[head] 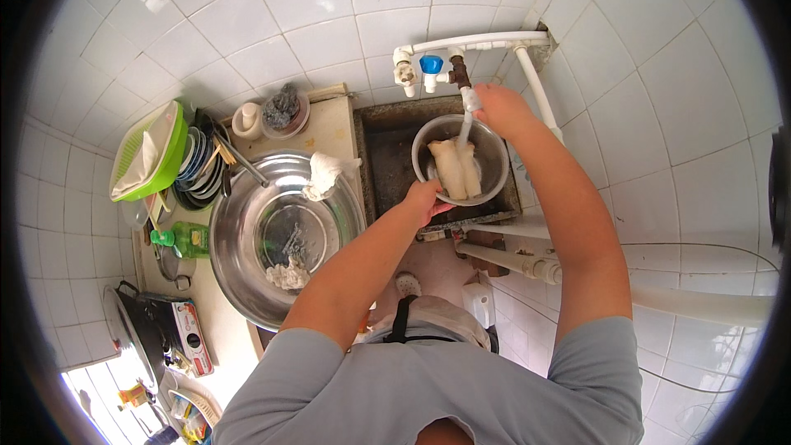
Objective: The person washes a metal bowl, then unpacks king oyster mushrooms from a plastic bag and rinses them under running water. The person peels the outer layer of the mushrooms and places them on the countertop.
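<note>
My left hand (425,203) grips the near-left rim of a metal bowl (497,176) that sits over a dark stone sink (389,167). Two pale, elongated pieces (454,170), possibly food, lie side by side in the bowl; I cannot tell exactly what they are. At the tap's white spout (471,99), my right hand (500,111) has its fingers around the end. A stream of water (465,130) runs from there onto the pale pieces.
Left of the sink, a large steel basin (235,241) holds a white cloth (324,176) on its rim and a wet clump (288,274). Beyond it stand stacked plates (196,157), a green basket (176,161) and a dish-soap bottle (190,240). White pipes (536,83) run along the wall.
</note>
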`<action>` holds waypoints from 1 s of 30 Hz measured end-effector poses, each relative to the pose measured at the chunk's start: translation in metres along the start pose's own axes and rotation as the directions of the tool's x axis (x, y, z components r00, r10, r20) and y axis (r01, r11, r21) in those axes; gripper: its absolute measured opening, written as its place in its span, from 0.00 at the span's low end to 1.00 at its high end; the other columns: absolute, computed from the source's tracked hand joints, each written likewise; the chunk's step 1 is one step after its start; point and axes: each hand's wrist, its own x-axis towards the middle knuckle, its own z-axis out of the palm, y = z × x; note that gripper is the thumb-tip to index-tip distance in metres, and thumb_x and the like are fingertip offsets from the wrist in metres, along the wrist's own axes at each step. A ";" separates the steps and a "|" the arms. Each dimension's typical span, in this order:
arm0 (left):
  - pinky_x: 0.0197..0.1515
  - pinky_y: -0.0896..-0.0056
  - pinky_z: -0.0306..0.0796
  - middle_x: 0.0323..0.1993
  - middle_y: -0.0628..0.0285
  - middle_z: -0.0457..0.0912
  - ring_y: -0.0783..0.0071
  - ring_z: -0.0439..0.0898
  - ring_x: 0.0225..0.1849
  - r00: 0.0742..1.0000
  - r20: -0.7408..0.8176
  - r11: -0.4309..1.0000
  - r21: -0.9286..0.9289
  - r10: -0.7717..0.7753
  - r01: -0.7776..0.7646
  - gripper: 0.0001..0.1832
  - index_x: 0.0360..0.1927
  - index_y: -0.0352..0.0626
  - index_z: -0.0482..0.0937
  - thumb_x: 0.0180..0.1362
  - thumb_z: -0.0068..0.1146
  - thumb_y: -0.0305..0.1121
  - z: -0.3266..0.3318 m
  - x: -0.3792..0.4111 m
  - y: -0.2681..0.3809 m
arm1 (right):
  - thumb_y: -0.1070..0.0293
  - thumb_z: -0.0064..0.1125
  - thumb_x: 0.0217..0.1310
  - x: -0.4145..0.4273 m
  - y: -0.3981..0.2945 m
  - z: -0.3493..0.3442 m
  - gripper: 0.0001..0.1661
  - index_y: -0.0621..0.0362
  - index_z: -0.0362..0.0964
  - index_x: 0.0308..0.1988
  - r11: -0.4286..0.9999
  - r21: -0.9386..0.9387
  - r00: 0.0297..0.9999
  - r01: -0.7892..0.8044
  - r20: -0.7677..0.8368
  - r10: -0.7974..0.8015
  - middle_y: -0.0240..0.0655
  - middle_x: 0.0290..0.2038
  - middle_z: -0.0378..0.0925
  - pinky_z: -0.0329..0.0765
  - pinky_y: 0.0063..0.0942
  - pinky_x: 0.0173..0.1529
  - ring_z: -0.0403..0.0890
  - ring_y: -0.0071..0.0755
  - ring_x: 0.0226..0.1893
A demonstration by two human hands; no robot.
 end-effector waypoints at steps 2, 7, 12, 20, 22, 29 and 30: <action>0.47 0.60 0.79 0.47 0.47 0.75 0.55 0.80 0.45 1.000 -0.006 1.000 -0.008 0.007 -0.007 0.18 0.50 0.27 0.66 0.58 0.43 0.27 -0.001 0.008 0.001 | 0.64 0.63 0.53 0.002 -0.004 -0.001 0.20 0.60 0.65 0.42 1.000 -0.019 1.000 -0.007 0.016 0.007 0.46 0.39 0.75 0.74 0.44 0.45 0.77 0.54 0.42; 0.47 0.61 0.79 0.46 0.46 0.75 0.56 0.80 0.45 0.999 0.047 1.000 -0.024 0.008 -0.007 0.18 0.50 0.26 0.66 0.57 0.43 0.27 -0.001 0.015 0.003 | 0.65 0.63 0.52 0.002 -0.003 -0.001 0.20 0.60 0.65 0.41 0.999 -0.036 1.000 0.000 0.018 0.001 0.47 0.38 0.75 0.74 0.45 0.44 0.77 0.54 0.41; 0.46 0.61 0.80 0.46 0.47 0.75 0.56 0.80 0.43 0.999 0.040 0.999 -0.028 -0.026 0.027 0.18 0.50 0.27 0.66 0.57 0.44 0.26 -0.004 0.021 -0.003 | 0.65 0.63 0.52 0.004 -0.002 0.002 0.19 0.60 0.65 0.41 0.998 -0.059 1.000 -0.003 0.014 0.004 0.47 0.38 0.75 0.75 0.45 0.43 0.77 0.54 0.40; 0.41 0.61 0.82 0.45 0.47 0.77 0.56 0.82 0.41 0.998 0.007 0.998 -0.029 -0.064 0.064 0.17 0.50 0.28 0.68 0.59 0.43 0.27 -0.011 0.017 -0.015 | 0.64 0.63 0.53 0.004 -0.010 -0.005 0.19 0.61 0.65 0.41 0.997 -0.077 0.999 -0.003 0.044 0.007 0.47 0.37 0.76 0.75 0.45 0.43 0.78 0.53 0.40; 0.42 0.61 0.82 0.45 0.47 0.77 0.56 0.82 0.41 0.999 -0.001 0.998 -0.033 -0.055 0.055 0.16 0.50 0.28 0.68 0.59 0.43 0.27 -0.013 0.020 -0.018 | 0.63 0.63 0.53 0.005 -0.011 -0.006 0.19 0.61 0.65 0.41 0.997 -0.078 0.998 -0.015 0.055 0.019 0.47 0.38 0.76 0.75 0.45 0.43 0.78 0.53 0.40; 0.44 0.60 0.81 0.48 0.47 0.75 0.55 0.81 0.44 0.999 0.009 0.998 -0.034 -0.046 0.047 0.17 0.50 0.30 0.66 0.59 0.44 0.27 -0.012 0.017 -0.019 | 0.65 0.60 0.51 0.009 -0.016 -0.010 0.16 0.58 0.71 0.41 0.993 -0.109 0.993 -0.055 0.094 0.065 0.43 0.39 0.79 0.77 0.43 0.44 0.80 0.50 0.41; 0.44 0.60 0.81 0.47 0.47 0.75 0.56 0.81 0.43 0.999 -0.013 0.999 -0.024 -0.045 0.045 0.16 0.50 0.29 0.66 0.59 0.44 0.27 -0.011 0.018 -0.020 | 0.66 0.60 0.51 0.010 -0.016 -0.009 0.16 0.58 0.71 0.41 0.992 -0.110 0.993 -0.061 0.092 0.071 0.44 0.39 0.79 0.77 0.43 0.44 0.80 0.50 0.41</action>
